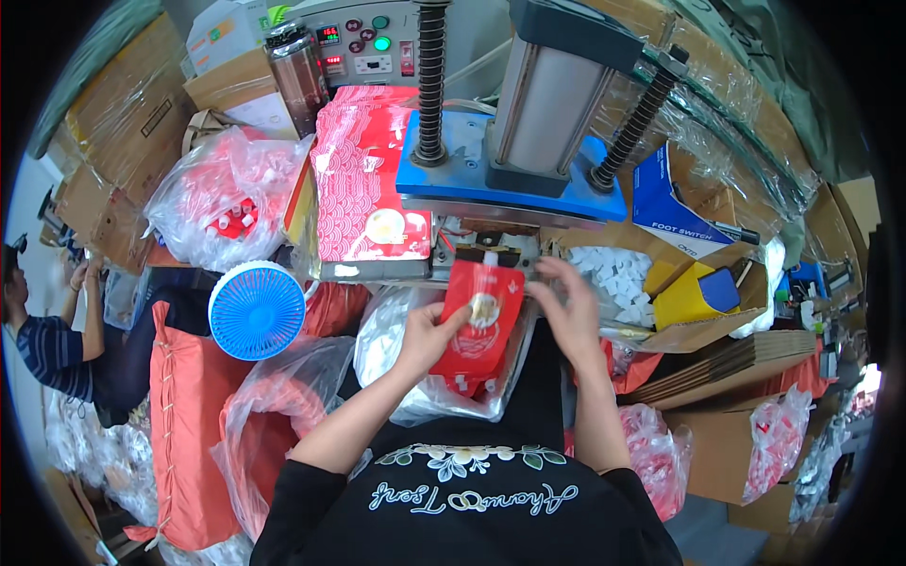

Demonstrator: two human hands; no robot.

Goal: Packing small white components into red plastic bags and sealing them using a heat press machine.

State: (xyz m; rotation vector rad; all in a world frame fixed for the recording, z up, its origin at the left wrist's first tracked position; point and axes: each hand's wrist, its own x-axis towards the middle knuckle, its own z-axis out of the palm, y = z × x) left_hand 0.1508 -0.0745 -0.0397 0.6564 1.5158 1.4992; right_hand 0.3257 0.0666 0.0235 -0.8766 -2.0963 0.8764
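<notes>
My left hand (427, 338) pinches the left edge of a red spout pouch (481, 330) between thumb and fingers. The pouch stands upright with its white spout (490, 258) at the jaw (486, 253) beneath a heat press (510, 174) with a blue plate. To the pouch's right, my right hand (568, 300) has its fingers apart near the upper edge, with nothing seen in it. A clear plastic bag (396, 401) lies under the pouch, with more red pouches inside. White plastic spouts (609, 281) lie heaped right of the press.
Flat red pouches (373, 170) are stacked left of the press. Nearby stand a bag of red-and-white pieces (222, 203), a blue fan (257, 311) and a control panel (363, 42). An open carton (703, 330) sits at right. Another person (61, 349) sits far left.
</notes>
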